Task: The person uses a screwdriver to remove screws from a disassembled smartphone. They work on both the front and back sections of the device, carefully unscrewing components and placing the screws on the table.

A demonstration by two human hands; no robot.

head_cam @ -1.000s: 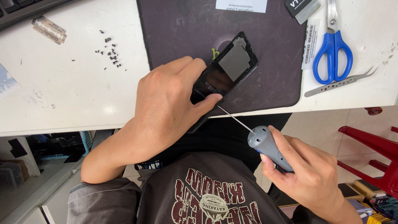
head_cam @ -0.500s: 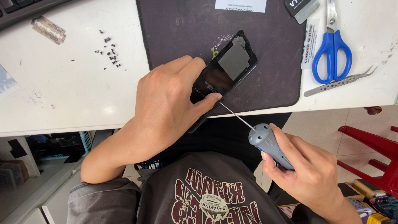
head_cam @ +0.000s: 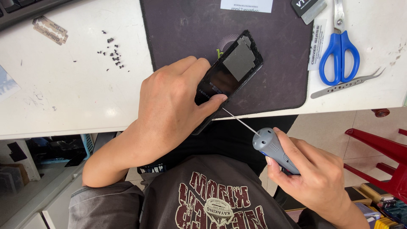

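- Two hands share one small job: the left hand (head_cam: 171,101) is clamped over the near end of an opened black phone (head_cam: 231,74), thumb tip pressed on its lower edge, fingers curled over the top and closed on it.
- The right hand (head_cam: 316,176) is wrapped tight round the grey-and-blue handle of a precision screwdriver (head_cam: 271,146), fingers fully closed on the grip.
- From those right fingers the thin shaft runs up and to the left, its tip meeting the phone's lower edge just beside the left thumb; the phone lies up-left of the right hand, and the left hand is the nearer of the two, already on it.
- The phone's long axis slants from its near end, hanging just off the table edge, to its far end up and right on the mat, roughly crosswise to the shaft.
- Under the phone is a dark work mat (head_cam: 178,25) on a white table (head_cam: 76,97).
- Farther right of the fingers lie metal tweezers (head_cam: 345,84) and blue-handled scissors (head_cam: 339,51); far left are a scatter of tiny dark screws (head_cam: 112,55) and a razor blade (head_cam: 50,29).
- Beyond the right hand, off the table, stands a red plastic chair (head_cam: 383,152) on a tiled floor.
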